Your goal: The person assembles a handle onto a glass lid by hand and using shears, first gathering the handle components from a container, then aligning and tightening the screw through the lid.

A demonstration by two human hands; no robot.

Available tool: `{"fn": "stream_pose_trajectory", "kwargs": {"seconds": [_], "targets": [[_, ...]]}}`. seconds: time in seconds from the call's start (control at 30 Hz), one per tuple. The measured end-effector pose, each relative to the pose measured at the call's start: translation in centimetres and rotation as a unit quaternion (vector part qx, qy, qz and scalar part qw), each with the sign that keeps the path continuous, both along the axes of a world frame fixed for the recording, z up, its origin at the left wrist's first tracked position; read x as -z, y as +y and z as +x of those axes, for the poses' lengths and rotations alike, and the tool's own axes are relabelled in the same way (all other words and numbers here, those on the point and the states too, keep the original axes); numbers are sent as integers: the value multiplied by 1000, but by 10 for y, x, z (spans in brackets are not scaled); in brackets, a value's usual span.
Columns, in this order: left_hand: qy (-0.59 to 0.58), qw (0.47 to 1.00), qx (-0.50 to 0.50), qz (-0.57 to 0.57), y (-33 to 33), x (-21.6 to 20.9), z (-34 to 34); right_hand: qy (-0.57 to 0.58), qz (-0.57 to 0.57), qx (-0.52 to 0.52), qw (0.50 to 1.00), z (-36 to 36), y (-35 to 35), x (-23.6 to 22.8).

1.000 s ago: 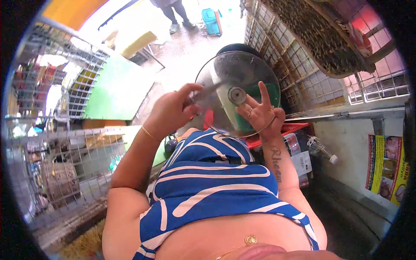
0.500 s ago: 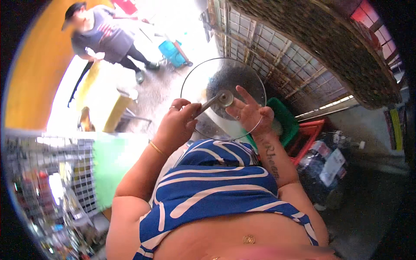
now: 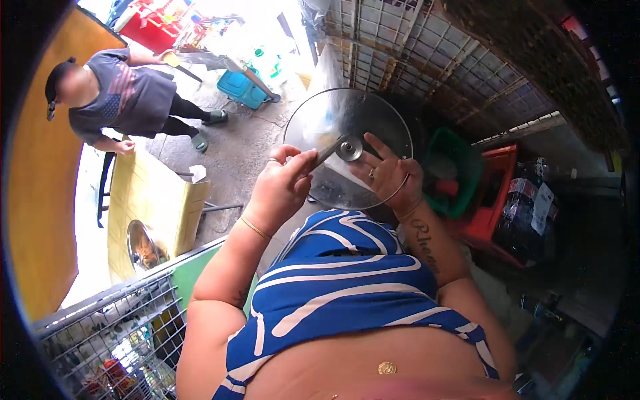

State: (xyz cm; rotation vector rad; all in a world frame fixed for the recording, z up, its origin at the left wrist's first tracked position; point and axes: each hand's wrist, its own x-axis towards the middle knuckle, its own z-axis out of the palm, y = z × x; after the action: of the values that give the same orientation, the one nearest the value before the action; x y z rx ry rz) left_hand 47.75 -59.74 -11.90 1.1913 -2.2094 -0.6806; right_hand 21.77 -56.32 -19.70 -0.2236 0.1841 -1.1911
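Note:
A round clear glass pot lid (image 3: 383, 120) with a thin metal rim is held up in front of me. At its middle sits a round fitting (image 3: 349, 149) with a screw-like centre. My left hand (image 3: 283, 183) pinches a slim silvery tool (image 3: 328, 153), perhaps a table knife, its tip at the fitting; the exact kind is not clear. My right hand (image 3: 392, 179) supports the lid at its near right edge, palm up and fingers reaching toward the middle, with the rim crossing the palm.
A person (image 3: 127, 93) stands at the far left beside a yellow table (image 3: 157, 193), holding a yellowish object. A teal bin (image 3: 241, 89) is on the floor. To my right are a green basket (image 3: 460, 153), a red crate (image 3: 500, 160) and wrapped dark bottles (image 3: 527, 213). Wire mesh (image 3: 427, 53) stands beyond.
The view has turned, and the lid appears slightly further right. The tool's tip stays at the fitting. The other person's arm now reaches out with the yellowish object.

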Motion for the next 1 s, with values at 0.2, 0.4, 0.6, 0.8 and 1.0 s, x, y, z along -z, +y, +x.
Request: {"fn": "stream_pose_trajectory", "kwargs": {"seconds": [0.2,0.4,0.6,0.8,1.0], "targets": [[-199,979,31,-19,-13,-18,-15,1,-10,55,998,-16,-1,20],[-307,948,80,-13,-11,-18,-53,45,-20,92,995,-36,7,30],[-348,932,104,-3,-15,-22,-87,96,-32,140,985,-55,24,26],[-320,938,133,-22,-16,-8,-97,125,-13,149,981,-64,36,23],[-350,925,143,-44,-13,-7,-102,138,-13,157,978,-66,42,17]]}}
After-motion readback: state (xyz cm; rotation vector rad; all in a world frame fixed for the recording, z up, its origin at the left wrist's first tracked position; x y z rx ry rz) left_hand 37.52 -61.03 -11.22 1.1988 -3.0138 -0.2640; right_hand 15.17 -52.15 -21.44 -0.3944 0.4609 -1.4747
